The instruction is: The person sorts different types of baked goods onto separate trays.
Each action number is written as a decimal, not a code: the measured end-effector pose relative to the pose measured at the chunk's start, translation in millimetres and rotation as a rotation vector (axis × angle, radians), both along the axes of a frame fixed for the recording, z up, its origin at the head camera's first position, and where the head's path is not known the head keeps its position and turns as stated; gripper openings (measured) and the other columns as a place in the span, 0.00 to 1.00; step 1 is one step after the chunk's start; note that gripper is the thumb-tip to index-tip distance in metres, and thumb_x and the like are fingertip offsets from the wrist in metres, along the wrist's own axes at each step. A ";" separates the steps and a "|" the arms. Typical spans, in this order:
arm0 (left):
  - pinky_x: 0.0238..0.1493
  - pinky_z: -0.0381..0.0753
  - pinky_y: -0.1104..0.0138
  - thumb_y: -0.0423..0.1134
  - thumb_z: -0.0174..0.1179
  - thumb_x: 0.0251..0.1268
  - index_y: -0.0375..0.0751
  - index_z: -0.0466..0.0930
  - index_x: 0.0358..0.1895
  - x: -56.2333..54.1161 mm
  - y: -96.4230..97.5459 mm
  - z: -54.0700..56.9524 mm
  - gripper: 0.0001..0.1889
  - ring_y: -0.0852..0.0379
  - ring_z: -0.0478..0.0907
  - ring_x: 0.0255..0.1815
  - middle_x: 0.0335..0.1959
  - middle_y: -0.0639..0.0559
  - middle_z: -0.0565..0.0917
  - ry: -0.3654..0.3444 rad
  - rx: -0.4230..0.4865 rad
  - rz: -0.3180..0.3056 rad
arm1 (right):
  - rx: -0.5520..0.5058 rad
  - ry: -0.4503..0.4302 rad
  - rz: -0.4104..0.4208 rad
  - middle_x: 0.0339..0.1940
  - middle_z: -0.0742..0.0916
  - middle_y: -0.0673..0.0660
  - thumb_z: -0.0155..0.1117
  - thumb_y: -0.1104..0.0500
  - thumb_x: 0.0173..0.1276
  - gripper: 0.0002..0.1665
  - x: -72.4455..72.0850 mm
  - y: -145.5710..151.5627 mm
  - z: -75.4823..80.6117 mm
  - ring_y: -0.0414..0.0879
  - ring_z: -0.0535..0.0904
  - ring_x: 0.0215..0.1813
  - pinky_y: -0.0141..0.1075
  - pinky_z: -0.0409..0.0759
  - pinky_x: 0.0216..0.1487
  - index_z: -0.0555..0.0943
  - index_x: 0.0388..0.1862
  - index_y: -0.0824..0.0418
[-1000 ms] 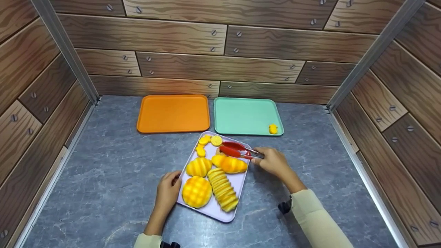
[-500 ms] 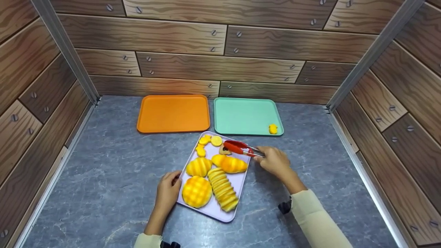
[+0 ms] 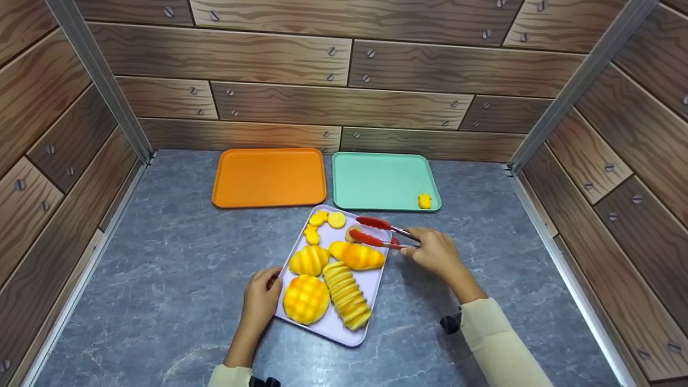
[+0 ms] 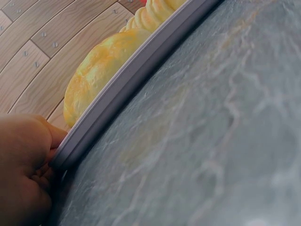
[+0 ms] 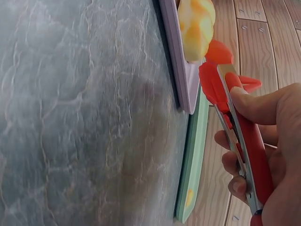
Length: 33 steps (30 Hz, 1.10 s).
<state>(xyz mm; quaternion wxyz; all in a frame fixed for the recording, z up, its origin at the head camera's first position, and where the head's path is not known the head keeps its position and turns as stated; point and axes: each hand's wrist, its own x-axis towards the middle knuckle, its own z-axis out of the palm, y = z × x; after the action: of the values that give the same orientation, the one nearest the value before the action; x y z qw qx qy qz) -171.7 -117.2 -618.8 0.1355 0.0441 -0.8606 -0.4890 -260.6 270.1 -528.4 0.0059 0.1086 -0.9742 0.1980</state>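
Observation:
My left hand grips the left rim of a lilac tray, with fingers at its edge in the left wrist view. My right hand holds red-tipped tongs over the tray's far right corner. The tongs' tips are spread apart, beside a small brown cookie that they partly cover. Toy breads fill the tray: a round checkered bun, a long ridged loaf, a croissant and a striped roll. Near the far end lie a round yellow biscuit and small yellow pieces.
Behind the lilac tray, an orange tray stands at the left and a mint green tray at the right. A small yellow piece lies in the green tray's near right corner. Wood-patterned walls enclose the grey marbled table.
The tongs have moved slightly right with my right hand, and their tips have spread wider. The brown cookie shows at a slightly different spot between them. My left hand stays on the tray.

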 end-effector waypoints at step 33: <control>0.45 0.76 0.61 0.29 0.60 0.67 0.35 0.86 0.52 -1.8 -1.0 -1.8 0.13 0.54 0.76 0.41 0.40 0.47 0.84 0.000 0.005 -0.002 | -0.007 -0.114 0.027 0.65 0.83 0.58 0.72 0.48 0.63 0.35 -12.7 11.9 1.9 0.60 0.78 0.65 0.63 0.68 0.65 0.78 0.69 0.52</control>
<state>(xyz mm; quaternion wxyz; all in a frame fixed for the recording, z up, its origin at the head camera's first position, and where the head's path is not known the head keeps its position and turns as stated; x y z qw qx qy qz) -173.5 -118.1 -620.6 0.1352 0.0437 -0.8593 -0.4913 -273.2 282.0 -526.5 -0.0520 0.1100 -0.9707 0.2073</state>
